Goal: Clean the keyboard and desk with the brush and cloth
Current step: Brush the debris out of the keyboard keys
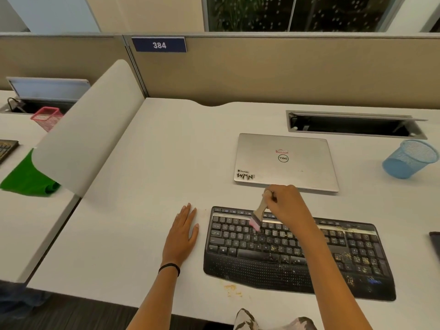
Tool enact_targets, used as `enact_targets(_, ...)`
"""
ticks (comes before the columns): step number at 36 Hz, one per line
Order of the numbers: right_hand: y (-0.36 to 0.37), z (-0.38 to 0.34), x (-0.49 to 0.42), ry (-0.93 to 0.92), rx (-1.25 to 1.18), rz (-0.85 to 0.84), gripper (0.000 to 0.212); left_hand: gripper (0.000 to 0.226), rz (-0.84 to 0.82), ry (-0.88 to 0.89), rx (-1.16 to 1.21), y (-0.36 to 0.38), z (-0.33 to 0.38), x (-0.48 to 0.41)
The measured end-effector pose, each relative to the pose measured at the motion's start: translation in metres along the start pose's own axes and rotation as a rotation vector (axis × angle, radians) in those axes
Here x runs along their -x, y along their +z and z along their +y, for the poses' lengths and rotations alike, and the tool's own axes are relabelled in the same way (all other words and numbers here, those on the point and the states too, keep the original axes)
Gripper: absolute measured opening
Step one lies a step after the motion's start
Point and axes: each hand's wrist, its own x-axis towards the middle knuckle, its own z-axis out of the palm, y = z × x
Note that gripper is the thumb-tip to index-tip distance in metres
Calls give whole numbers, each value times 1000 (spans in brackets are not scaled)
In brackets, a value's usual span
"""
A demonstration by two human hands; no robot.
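Gripping the brush (258, 215) in your right hand (285, 206), you are sweeping the keyboard (297, 265) just beneath it. Your left hand (182, 232) is lying flat, released, on the worktop (166, 151) alongside; unbraced, the keyboard is risking sliding, scattering crumbs (276, 248).

desk (133, 222) open on L up to divider (90, 129), laptop (297, 160) just behind kbd (262, 265), mesh cup (409, 160) far R

The head-worn camera looked forward and down, close above the left hand (182, 234) and right hand (287, 206) at the bench (166, 151).
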Motion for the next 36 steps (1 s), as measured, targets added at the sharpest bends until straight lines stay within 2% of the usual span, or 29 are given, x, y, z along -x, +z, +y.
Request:
enact_targets(5,12,-2,-2,123,-11,134,27,65,10,5,12,0,0,0)
enact_targets(10,11,-4,-2,108,-41,230,24,64,9,4,9,0,0,0)
enact_targets(15,6,-7,-1,90,-32,133,18,63,13,2,11,-1,0,0)
enact_targets(21,3,-7,0,75,183,-84,21,65,9,3,10,-1,2,0)
enact_targets(28,2,-2,0,88,217,-58,21,65,5,1,3,-1,2,0)
enact_targets(36,-4,-2,3,66,179,-150,21,65,-9,-6,0,-2,2,-1)
